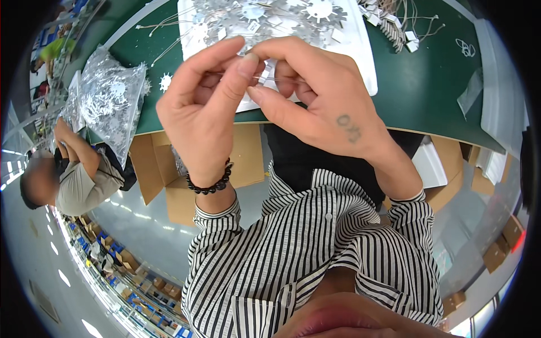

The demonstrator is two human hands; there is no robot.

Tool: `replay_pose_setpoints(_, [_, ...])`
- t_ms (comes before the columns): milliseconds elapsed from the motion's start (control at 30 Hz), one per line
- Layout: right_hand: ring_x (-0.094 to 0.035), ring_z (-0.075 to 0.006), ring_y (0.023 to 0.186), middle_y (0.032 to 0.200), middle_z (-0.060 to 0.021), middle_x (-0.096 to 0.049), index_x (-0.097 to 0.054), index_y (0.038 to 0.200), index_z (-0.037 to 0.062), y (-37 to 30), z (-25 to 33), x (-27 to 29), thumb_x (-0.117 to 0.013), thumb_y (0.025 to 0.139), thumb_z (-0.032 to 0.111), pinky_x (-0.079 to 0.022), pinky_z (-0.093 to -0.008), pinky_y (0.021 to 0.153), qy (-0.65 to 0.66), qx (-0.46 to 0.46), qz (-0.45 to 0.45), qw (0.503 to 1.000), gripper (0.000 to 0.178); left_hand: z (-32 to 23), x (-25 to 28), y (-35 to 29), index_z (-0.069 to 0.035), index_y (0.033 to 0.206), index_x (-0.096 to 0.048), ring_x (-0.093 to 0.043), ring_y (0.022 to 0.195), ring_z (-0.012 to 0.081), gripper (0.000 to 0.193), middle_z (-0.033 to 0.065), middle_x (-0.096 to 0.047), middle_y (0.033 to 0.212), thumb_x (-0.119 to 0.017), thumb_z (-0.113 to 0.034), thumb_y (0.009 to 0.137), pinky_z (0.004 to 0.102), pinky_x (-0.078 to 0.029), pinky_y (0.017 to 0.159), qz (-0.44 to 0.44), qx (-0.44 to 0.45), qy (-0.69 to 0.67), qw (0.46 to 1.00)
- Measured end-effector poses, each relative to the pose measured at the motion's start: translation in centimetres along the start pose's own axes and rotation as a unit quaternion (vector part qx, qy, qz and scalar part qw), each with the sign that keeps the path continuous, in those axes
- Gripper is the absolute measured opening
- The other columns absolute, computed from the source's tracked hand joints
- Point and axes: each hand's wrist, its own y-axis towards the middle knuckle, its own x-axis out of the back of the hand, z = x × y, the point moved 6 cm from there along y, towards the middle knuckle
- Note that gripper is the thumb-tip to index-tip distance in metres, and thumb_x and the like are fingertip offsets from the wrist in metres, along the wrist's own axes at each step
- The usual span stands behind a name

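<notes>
Striped shirt (pixel 265 248) sits closest. Beyond it, left hand (pixel 205 107) and right hand (pixel 324 101), curled nearly closed, hold a thin wire (pixel 271 79) lying sideways between their fingertips, about as near to each.

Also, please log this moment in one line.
left hand: at thin wire, grip unclear | right hand: likewise | white tray: gear-shaped pieces | clear plastic bag: left of tray
</notes>
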Motion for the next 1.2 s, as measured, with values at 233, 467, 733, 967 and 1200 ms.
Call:
replay_pose_setpoints(233, [-0.046, -0.0096, 0.055, 0.069, 0.0007, -0.059, -0.067, 0.104, 0.005, 0.3, 0.1, 2.2, -0.075, 0.074, 0.006, -0.036, -0.0218, 0.049, -0.088, 0.07, -0.075, 0.991, 0.03, -1.8, -0.8, 2.1, 0.005, 0.112, -0.069, -0.07, 0.078, 0.0169, 0.029, 0.0131, -0.073, 0.09, -0.073, 0.004, 0.083, 0.0223, -0.057, 0.075, -0.042, -0.011, -0.007, 0.999])
replay_pose_setpoints(467, [-0.056, -0.0227, 0.063, 0.084, -0.0115, -0.061, -0.062, 0.104, 0.0005, -0.9, 0.0, 7.8, -0.07, 0.084, 0.019, -0.048, -0.0324, 0.06, -0.285, 0.07, -0.173, 0.94, 0.029, -1.5, -1.6, 6.4, 0.007, 0.117, -0.066, -0.068, 0.093, 0.0194, 0.031, 0.0141, -0.071, 0.103, -0.07, -0.001, 0.087, 0.0229, -0.053, 0.085, -0.051, -0.057, 0.141, 0.987])
replay_pose_setpoints(733, [-0.055, -0.0217, 0.06, 0.084, -0.0116, -0.064, -0.065, 0.106, -0.0031, -4.1, -7.9, 21.8, -0.072, 0.083, 0.013, -0.046, -0.0302, 0.055, -0.387, -0.211, -0.143, 0.886, 0.029, -2.2, 4.7, 3.1, 0.0, 0.117, -0.068, -0.063, 0.095, 0.0161, 0.03, 0.0097, -0.07, 0.111, -0.064, -0.02, 0.095, 0.0262, -0.05, 0.083, -0.258, -0.099, 0.345, 0.897])
replay_pose_setpoints(967, [-0.053, -0.0198, 0.056, 0.07, -0.0106, -0.063, -0.067, 0.09, -0.0067, -0.3, -8.5, 22.7, -0.07, 0.088, 0.018, -0.044, -0.0286, 0.054, -0.371, -0.266, -0.095, 0.884, 0.025, 2.6, 11.4, 0.0, 0.001, 0.112, -0.068, -0.063, 0.092, 0.0165, 0.021, 0.0091, -0.07, 0.105, -0.06, -0.011, 0.096, 0.0257, -0.05, 0.083, -0.295, -0.085, 0.345, 0.887])
replay_pose_setpoints(1200, [-0.052, -0.0195, 0.072, 0.08, -0.0092, -0.056, -0.06, 0.082, 0.0002, 3.1, -11.9, 20.6, -0.063, 0.094, 0.046, -0.044, -0.0333, 0.066, -0.464, -0.261, 0.058, 0.844, 0.047, 6.1, 11.0, -1.3, -0.007, 0.098, -0.067, -0.056, 0.083, 0.0165, 0.016, 0.0032, -0.064, 0.096, -0.063, 0.0, 0.085, 0.0277, -0.046, 0.076, -0.282, -0.097, 0.313, 0.902])
